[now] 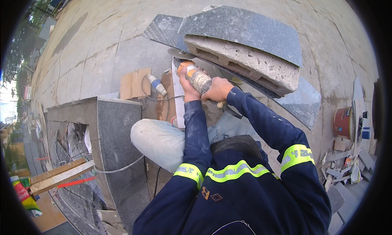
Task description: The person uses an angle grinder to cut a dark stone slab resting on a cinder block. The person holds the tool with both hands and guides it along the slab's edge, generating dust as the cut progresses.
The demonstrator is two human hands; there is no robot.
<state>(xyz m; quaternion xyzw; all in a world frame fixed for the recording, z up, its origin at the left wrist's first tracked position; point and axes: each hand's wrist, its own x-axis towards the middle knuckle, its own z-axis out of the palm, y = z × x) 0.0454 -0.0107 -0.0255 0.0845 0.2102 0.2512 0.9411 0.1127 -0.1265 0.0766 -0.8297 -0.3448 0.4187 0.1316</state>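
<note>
My left hand [188,86] grips the front of an orange-and-grey angle grinder [194,75], while my right hand [219,89] holds its rear body. The grinder's round disc [180,53] lies at the long edge of a dark stone slab [166,31]; whether it touches cannot be told. On that slab rest a pitted concrete block [261,71] and another speckled grey slab [241,28]. A white strip [177,112] lies under the grinder, and a blue-and-white power tool [156,84] lies to the left of my left hand.
A low tile-faced structure [118,137] with wire mesh [77,153] and wooden battens [61,178] stands at left. Wood pieces [134,83] lie front left. At right are a red bucket [342,122] and tile offcuts [343,173]. A cable [110,170] runs beside my left knee.
</note>
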